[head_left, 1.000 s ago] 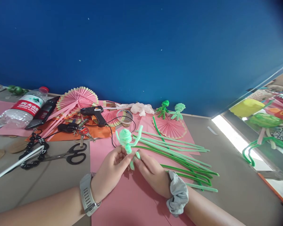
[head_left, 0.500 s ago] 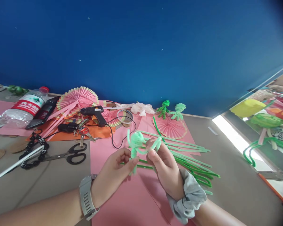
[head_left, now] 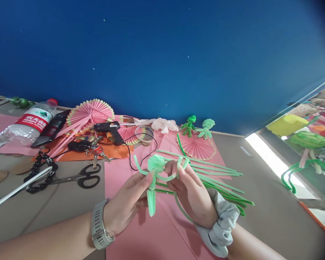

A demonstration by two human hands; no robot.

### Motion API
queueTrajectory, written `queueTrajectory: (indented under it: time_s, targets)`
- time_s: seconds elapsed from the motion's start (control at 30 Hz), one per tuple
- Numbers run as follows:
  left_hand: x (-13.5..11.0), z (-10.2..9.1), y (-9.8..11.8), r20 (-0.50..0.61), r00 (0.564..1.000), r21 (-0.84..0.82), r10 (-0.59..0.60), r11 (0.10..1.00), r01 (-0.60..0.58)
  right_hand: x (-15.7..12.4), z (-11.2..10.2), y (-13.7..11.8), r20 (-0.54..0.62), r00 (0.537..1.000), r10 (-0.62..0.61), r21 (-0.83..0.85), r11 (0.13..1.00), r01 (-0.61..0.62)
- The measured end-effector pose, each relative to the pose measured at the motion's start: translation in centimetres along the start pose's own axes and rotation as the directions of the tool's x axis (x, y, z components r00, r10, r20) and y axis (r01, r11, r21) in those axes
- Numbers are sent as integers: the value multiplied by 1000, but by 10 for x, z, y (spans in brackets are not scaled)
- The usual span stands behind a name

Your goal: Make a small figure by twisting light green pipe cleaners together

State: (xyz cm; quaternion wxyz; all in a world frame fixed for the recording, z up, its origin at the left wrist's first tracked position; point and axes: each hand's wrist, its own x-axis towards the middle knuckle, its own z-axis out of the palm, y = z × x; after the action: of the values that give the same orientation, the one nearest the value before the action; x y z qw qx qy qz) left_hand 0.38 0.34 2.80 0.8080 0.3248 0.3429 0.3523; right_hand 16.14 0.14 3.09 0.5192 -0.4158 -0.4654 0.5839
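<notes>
A light green pipe cleaner figure (head_left: pixel 156 164) with a round coiled head is held above pink paper (head_left: pixel 141 234). My left hand (head_left: pixel 127 202), with a grey watch at the wrist, pinches its body just below the head; its legs hang below the thumb. My right hand (head_left: pixel 191 189), wearing a grey scrunchie, is closed on the figure's right arm, a bent light green pipe cleaner (head_left: pixel 182 162). A long strand trails down beneath the right palm. Loose pipe cleaners (head_left: pixel 222 184) in light and dark green lie behind the right hand.
Two finished-looking green figures (head_left: pixel 189 125) stand near the blue wall (head_left: pixel 162 65) by a pink paper fan (head_left: pixel 197 147). Leftward lie scissors (head_left: pixel 89 176), keys (head_left: pixel 97 153), a glue gun (head_left: pixel 109 129), tape (head_left: pixel 144 134), a beaded strap (head_left: pixel 40 173) and a plastic bottle (head_left: pixel 29 124).
My left thumb has moved up to the figure's neck, and its legs now show below. The left pipe cleaner arm has swung outward and down. My right hand keeps hold of the other arm.
</notes>
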Motion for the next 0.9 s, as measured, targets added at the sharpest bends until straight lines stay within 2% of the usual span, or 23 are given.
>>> queueTrajectory:
  time_s: [0.03,0.1,0.2,0.3,0.4,0.5,0.6,0.67,0.77,0.83,0.9]
  targets:
    - [-1,0,0,-16,1000,-1,0,1000,0,0,-1,-2,31,999,-19,-80,997,22]
    - [-1,0,-2,-48,999,-8,-6,1000,5,1,-3,-7,125,986,-110,-275,951,141]
    - [-1,0,-3,-38,999,-27,-1,1000,0,2,-6,-14,314,921,-232,-502,783,368]
    - [-1,2,-1,17,1000,-40,-3,999,4,2,-8,-16,436,872,-222,-595,656,465]
    - [-2,3,1,44,999,-5,1,1000,-1,3,-8,-16,494,854,-161,-628,613,479]
    - [-3,2,0,31,997,83,67,994,-70,3,-7,-15,496,863,-98,-664,598,449]
    - [-1,1,-2,-48,993,208,108,973,-95,2,-6,-15,505,861,-58,-681,586,439]
    - [0,1,-3,-86,989,280,122,955,-93,1,-5,-14,521,853,-43,-702,546,457]
    - [2,1,-4,-82,984,343,158,931,-121,-3,-4,-14,532,846,-32,-727,495,476]
    - [2,1,-3,-82,984,343,159,931,-122,-4,-2,-13,464,885,-48,-732,541,414]
    - [1,1,-3,-85,984,324,157,938,-122,-5,-1,-13,309,949,-63,-730,624,279]
